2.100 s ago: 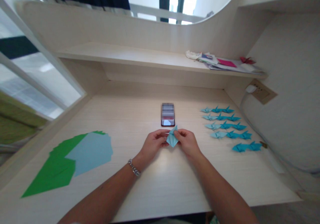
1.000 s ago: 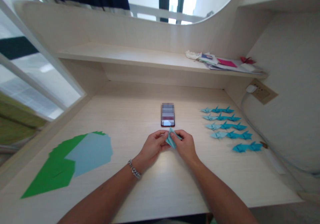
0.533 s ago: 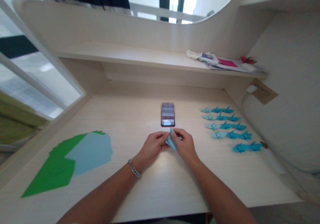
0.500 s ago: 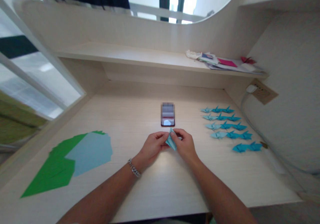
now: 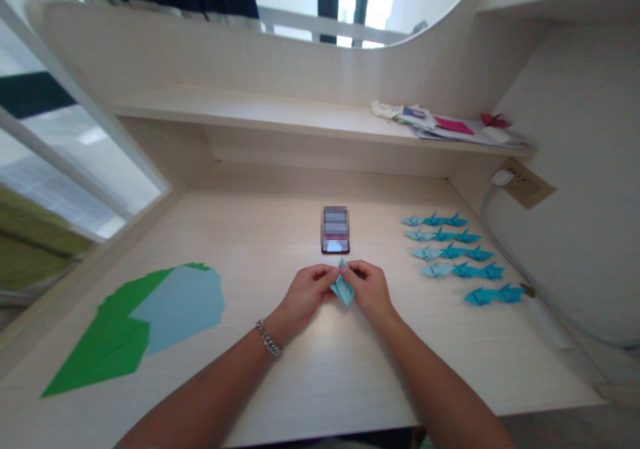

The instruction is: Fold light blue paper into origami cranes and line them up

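Note:
Between my two hands is a small piece of folded light blue origami paper, shaped like a narrow diamond with one point toward me. My left hand pinches its left edge between thumb and fingers. From the other side my right hand grips it, the thumb pressed on its upper part. The fingers beneath the paper are partly hidden. Just beyond the hands lies a phone with a blurred screen. Rows of folded paper cranes, light and darker blue, stand to the right.
Fanned green paper sheets and light blue sheets lie on the desk at left. A shelf runs along the back, with papers on it. At right, a cable hangs from a wall socket.
The folded paper has turned slightly between my fingers, so more of its diamond face shows. Both hands keep nearly the same place.

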